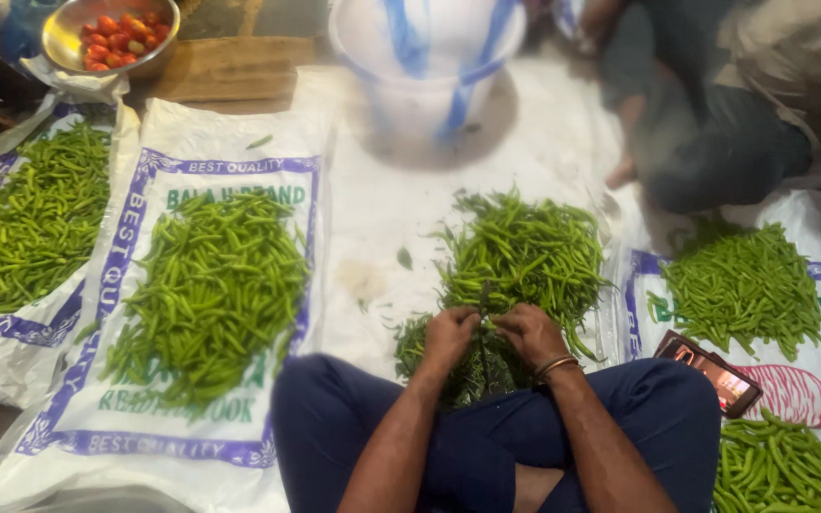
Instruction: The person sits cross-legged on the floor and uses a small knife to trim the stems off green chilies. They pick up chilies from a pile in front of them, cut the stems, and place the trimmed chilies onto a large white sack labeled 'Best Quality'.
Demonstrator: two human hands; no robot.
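Our left hand (448,334) and right hand (527,332) pinch one slim green chilli (488,323) at the near edge of the heaped green chilli pile (525,252).

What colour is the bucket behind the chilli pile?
White with blue stripes, the bucket in the head view.

Bare white sheet (382,218) lies open between the left chilli heap (209,290) and the middle heap (525,252), a clear lane up to the bucket (425,57). To the right, a phone (710,370) and another heap (743,285) crowd the sack. Beyond them a seated person's leg (715,142) blocks the far right corner.
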